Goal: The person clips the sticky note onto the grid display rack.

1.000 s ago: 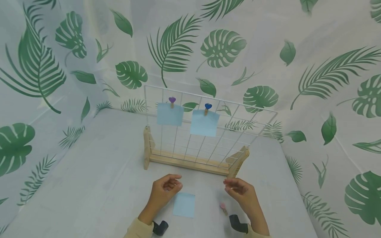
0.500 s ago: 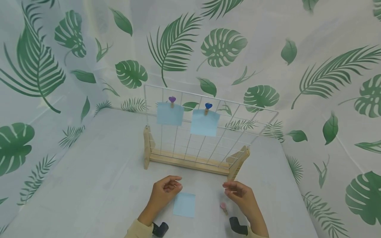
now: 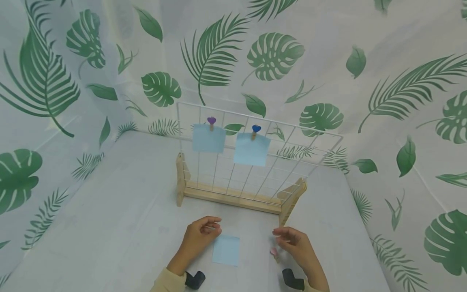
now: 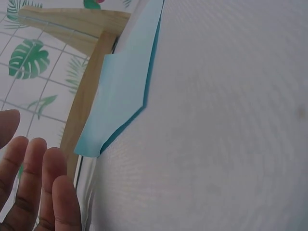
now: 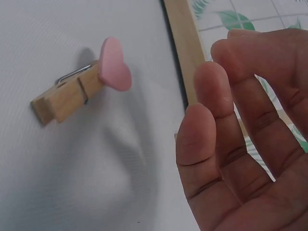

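My left hand [image 3: 198,237] hovers at the upper left corner of a light blue paper square [image 3: 226,250] on the table, fingers loosely bent and holding nothing. In the left wrist view the sheet [image 4: 122,91] lies beyond the fingertips, apart from them. My right hand [image 3: 296,243] is relaxed and holds nothing, just above a small wooden clothespin [image 3: 275,255] with a pink heart. The right wrist view shows this clothespin [image 5: 72,96] lying on its side, not touched by the fingers.
Ahead stands a white wire grid [image 3: 292,162] on a wooden base [image 3: 230,200]. Two blue paper squares hang on it, the left [image 3: 208,138] under a purple-heart clothespin [image 3: 211,123], the right [image 3: 251,150] under a blue-heart clothespin [image 3: 255,132]. Leaf-print sheeting [image 3: 219,52] surrounds the white table [image 3: 109,219].
My right hand has sunk slightly toward me, closer to the pink-heart clothespin. The left hand has barely shifted. Paper and clothespins stay where they were.
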Action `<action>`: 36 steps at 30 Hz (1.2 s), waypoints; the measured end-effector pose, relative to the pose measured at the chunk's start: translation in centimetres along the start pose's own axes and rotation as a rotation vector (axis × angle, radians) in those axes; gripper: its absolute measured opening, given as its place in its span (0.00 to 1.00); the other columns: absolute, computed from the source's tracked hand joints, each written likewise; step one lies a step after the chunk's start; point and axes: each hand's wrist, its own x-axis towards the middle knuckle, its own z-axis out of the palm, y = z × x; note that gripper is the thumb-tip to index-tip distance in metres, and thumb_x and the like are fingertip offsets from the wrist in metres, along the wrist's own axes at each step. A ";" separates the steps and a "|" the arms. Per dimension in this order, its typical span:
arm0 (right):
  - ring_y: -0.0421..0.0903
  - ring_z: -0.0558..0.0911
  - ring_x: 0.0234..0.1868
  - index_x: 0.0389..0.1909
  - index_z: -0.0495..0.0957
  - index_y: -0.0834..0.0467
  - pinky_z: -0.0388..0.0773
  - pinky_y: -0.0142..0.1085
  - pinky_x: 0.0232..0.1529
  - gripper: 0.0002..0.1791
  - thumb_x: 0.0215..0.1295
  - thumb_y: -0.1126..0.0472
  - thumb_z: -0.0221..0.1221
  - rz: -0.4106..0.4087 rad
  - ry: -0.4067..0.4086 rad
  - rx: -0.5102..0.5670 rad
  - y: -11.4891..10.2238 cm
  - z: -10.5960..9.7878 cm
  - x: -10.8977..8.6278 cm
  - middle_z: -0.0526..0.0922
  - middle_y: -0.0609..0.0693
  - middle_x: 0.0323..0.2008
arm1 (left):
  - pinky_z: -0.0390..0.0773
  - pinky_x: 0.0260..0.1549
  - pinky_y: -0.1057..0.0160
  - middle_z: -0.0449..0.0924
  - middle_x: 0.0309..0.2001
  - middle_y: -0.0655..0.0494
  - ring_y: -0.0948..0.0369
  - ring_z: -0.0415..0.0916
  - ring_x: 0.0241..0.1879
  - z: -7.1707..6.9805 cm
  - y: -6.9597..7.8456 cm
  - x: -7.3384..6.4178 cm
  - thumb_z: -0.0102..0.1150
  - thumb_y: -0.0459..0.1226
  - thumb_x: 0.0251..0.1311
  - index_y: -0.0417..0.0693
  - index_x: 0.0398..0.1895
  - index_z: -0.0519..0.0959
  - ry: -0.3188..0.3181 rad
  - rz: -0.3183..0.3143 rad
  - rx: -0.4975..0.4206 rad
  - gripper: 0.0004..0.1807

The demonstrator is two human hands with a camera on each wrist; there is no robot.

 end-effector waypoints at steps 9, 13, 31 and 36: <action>0.36 0.83 0.45 0.52 0.85 0.70 0.81 0.32 0.46 0.12 0.69 0.72 0.67 0.054 -0.131 -0.029 0.8 -0.3 -0.1 0.89 0.64 0.51 | 0.82 0.38 0.65 0.91 0.45 0.51 0.59 0.87 0.39 -0.3 -0.6 0.2 0.75 0.38 0.66 0.45 0.54 0.88 -0.016 -0.006 0.095 0.15; 0.39 0.85 0.43 0.52 0.83 0.73 0.82 0.31 0.44 0.13 0.68 0.74 0.66 0.060 -0.174 -0.015 1.0 -0.4 -0.1 0.88 0.66 0.52 | 0.82 0.38 0.64 0.91 0.46 0.51 0.60 0.87 0.39 -0.4 -0.6 0.1 0.74 0.39 0.66 0.44 0.54 0.88 -0.027 -0.016 0.131 0.16; 0.42 0.81 0.39 0.51 0.83 0.74 0.80 0.31 0.39 0.15 0.64 0.74 0.68 0.116 -0.218 -0.046 1.8 -0.3 -0.2 0.89 0.63 0.47 | 0.78 0.30 0.69 0.86 0.34 0.59 0.67 0.76 0.30 -0.4 -0.2 0.0 0.77 0.31 0.58 0.42 0.43 0.89 -0.057 0.004 0.287 0.10; 0.41 0.81 0.39 0.49 0.85 0.72 0.81 0.31 0.40 0.13 0.64 0.73 0.69 0.112 -0.218 -0.070 1.7 -0.2 -0.6 0.89 0.60 0.45 | 0.77 0.31 0.68 0.79 0.30 0.63 0.68 0.73 0.30 -0.3 -0.1 -0.1 0.77 0.32 0.59 0.45 0.38 0.89 -0.068 0.004 0.343 0.06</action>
